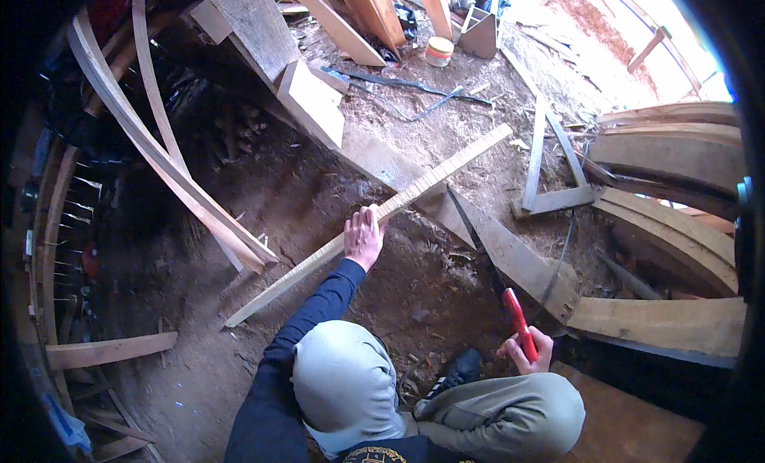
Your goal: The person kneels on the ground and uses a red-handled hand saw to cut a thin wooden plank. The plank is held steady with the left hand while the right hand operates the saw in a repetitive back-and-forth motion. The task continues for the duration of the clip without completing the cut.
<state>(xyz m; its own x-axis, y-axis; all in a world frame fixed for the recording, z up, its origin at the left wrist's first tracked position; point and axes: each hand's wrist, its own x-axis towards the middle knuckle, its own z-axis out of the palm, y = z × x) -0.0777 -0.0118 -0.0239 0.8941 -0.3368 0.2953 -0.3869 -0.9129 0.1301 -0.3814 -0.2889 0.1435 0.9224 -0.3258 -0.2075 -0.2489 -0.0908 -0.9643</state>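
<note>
My left hand (364, 237) is closed around a long, pale wooden strip (446, 166). The strip slants from the dirt at lower left up to the right, passing over a grey plank (510, 245) on the ground. At the right, above my bent knee, my right hand (531, 351) grips the red handle of a handsaw (519, 319). Its long, dark, narrow blade points up and away, with the tip close to the strip where it crosses the plank. Whether the tip touches the wood I cannot tell.
Curved timbers (171, 172) rise at the left, and more curved boards (669, 224) are stacked at the right. A triangular wooden frame (558, 200) lies beyond the plank. Farther back are a small round tub (439, 52) and a dark strap (414, 86). A wooden block (313, 100) sits against the plank.
</note>
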